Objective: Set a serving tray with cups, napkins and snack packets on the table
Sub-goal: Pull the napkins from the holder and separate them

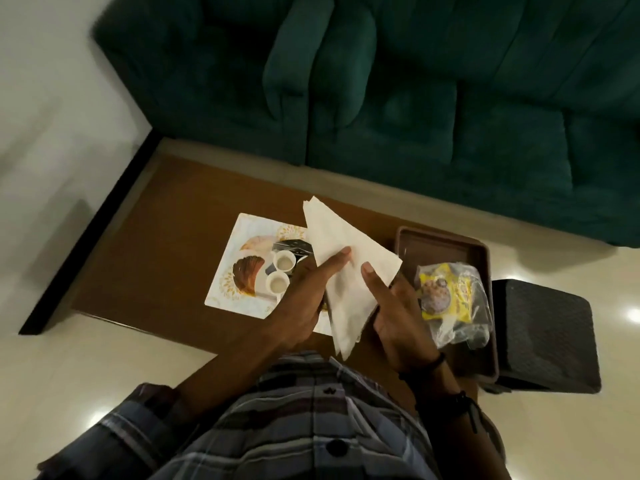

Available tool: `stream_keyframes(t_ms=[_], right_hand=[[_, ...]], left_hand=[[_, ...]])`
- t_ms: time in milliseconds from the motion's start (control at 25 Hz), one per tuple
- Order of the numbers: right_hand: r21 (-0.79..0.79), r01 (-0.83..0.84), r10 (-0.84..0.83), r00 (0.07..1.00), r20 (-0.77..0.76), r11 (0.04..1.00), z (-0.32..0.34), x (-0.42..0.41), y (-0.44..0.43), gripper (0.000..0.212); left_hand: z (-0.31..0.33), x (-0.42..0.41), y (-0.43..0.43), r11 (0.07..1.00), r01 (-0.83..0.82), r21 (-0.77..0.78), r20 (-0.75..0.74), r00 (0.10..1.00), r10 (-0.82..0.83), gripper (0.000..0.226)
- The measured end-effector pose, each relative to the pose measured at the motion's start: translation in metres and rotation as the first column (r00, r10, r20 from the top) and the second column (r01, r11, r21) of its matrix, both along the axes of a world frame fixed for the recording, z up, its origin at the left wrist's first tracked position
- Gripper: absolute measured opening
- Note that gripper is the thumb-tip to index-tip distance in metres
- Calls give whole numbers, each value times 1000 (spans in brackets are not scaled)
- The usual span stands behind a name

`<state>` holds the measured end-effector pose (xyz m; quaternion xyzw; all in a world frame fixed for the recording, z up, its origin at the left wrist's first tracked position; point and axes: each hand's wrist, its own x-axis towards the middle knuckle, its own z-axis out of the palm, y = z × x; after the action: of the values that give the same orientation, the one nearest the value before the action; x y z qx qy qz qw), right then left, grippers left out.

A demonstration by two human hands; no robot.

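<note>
Shirt: a plaid shirt (294, 420) fills the near edge of the view.
Left hand (308, 299): grip closed on the napkins (346, 265), thumb on top, fingers beneath.
Right hand (391, 306): grip closed on the same napkins from the right edge.
Napkins: a thin white folded stack, held above the table (145, 265) between the mat and the tray.
Handling: paper, light and limp; sheets may slide apart, so pinching near the folded edge seems best.
Tray (446, 240): brown, on the table's right end, holding snack packets (450, 299) in crinkly clear wrap.
Cups (280, 271): two small white cups, likely fragile, on a patterned mat (235, 268), not yet on the tray.
Sofa (415, 81): green, beyond the table.
</note>
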<state>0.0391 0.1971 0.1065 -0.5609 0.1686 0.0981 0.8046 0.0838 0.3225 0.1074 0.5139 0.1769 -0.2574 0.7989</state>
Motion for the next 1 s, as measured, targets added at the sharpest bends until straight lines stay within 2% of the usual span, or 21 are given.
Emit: stream_keyframes(t_ms=[120, 240, 440, 520, 640, 720, 880, 1000], right_hand=[[-92, 59, -52, 996, 74, 994, 5, 5, -6, 41], [-160, -8, 32, 988, 150, 987, 10, 4, -14, 35], [-224, 151, -120, 982, 147, 963, 22, 8, -46, 41], [-187, 217, -187, 968, 166, 958, 26, 7, -54, 45], [-103, 320, -301, 939, 168, 942, 32, 4, -67, 51], [-111, 372, -347, 918, 190, 922, 35, 3, -77, 43], [-84, 375, -356, 917, 178, 923, 39, 1, -93, 42], [-144, 302, -277, 945, 174, 942, 38, 1, -102, 44]], left_hand=[[12, -3, -15, 988, -63, 143, 9, 998, 62, 42], [20, 2, -29, 957, -106, 270, 0, 994, 111, 32], [28, -1, -49, 974, -125, 190, -27, 991, 133, 24], [29, -5, -58, 987, -89, 136, -10, 996, 91, 21], [31, -10, -70, 999, 7, 54, 77, 997, -11, 14], [30, -15, -76, 995, 83, 50, 174, 981, -91, 17], [29, -23, -85, 982, 90, 167, 318, 938, -140, 20], [31, -22, -87, 985, 83, 150, 300, 946, -125, 16]])
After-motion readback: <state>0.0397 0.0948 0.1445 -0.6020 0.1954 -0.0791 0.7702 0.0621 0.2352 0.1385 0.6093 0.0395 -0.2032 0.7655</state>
